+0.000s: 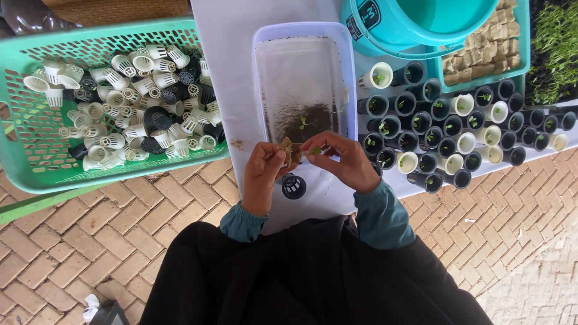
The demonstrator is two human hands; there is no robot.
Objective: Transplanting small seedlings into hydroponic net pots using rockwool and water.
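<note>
Pinching brown cube (289, 150) w/ left hand (263, 176), right hand (343, 161) gripping seedling (315, 150), leaves pointing left.

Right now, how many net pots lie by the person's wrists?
1: a black net pot between the left hand, pinching a brown cube, and the right hand, holding a seedling. Hands may hide others.

Left hand (263, 174) and right hand (343, 161) meet over the white table (226, 72), a black plastic net cup (294, 186) beneath them. Beyond: clear rectangular plastic tray (301, 36). Left: green perforated plastic basket (36, 162). Right: rows of black and white net cups (445, 126).
</note>
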